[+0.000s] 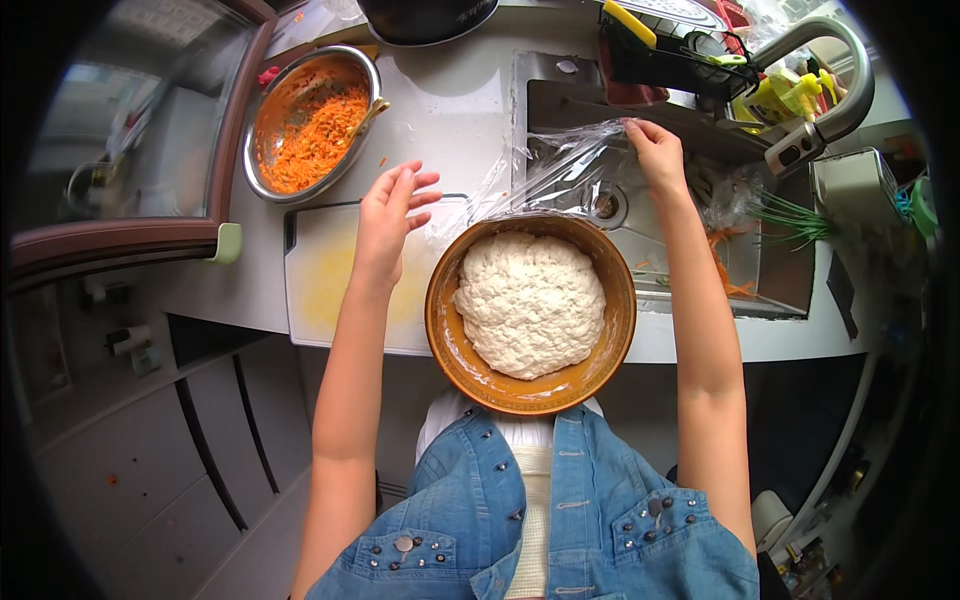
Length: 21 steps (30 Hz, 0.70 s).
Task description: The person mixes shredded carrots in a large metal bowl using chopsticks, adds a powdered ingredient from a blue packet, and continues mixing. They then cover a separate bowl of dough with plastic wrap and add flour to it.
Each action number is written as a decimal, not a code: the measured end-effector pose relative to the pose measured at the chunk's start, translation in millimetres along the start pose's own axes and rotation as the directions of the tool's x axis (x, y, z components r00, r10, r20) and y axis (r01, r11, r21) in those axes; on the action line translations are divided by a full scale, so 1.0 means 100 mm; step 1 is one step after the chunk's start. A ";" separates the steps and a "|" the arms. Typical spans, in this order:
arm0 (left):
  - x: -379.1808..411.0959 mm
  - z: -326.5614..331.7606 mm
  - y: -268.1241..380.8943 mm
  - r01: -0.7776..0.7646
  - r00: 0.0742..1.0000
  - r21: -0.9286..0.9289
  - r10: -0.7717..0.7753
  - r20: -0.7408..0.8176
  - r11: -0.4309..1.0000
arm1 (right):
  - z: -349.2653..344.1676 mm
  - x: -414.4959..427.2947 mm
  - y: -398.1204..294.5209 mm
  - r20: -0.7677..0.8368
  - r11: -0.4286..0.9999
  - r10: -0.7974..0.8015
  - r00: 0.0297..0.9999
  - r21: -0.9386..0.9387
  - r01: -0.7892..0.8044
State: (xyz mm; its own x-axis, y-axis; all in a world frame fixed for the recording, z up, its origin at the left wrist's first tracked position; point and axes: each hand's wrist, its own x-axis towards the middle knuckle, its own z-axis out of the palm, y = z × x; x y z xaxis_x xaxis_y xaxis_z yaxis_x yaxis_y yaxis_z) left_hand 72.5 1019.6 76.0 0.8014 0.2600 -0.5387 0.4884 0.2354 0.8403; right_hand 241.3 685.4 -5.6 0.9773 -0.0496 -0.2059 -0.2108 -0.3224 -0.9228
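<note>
A large brown bowl [480, 375] stands at the counter's front edge, close against my body. Inside it sits a rough, pale mass of dough [531, 304]. My right hand [658, 154], above the sink, pinches one end of a crumpled sheet of clear plastic film [559, 176]. The film stretches down and left to the bowl's far rim. My left hand [397, 217] is held above the cutting board with its fingers apart and nothing in them. Below that hand, the white cutting board [322, 262] bears a yellow stain.
A steel bowl [251, 161] of shredded carrot [315, 142] stands at back left, near an open window frame [225, 150]. On the right are a sink [784, 262] with carrot peelings, green onions [795, 217], a faucet [851, 97] and a dish rack [675, 67]. A dark pot [427, 19] is behind.
</note>
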 end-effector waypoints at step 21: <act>-1.81 -0.25 -0.95 0.214 0.975 -0.160 -0.220 -0.020 0.964 | -1.21 -1.16 0.46 0.098 0.893 0.449 0.888 -0.037 -0.448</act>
State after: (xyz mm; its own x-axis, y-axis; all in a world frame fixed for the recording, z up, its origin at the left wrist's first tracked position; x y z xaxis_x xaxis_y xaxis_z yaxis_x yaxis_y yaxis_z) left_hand -127.8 973.7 92.4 0.6672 0.2200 -0.7116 0.5872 0.4324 0.6843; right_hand 121.0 561.8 14.7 0.7710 -0.0964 -0.6295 -0.6254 -0.3007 -0.7200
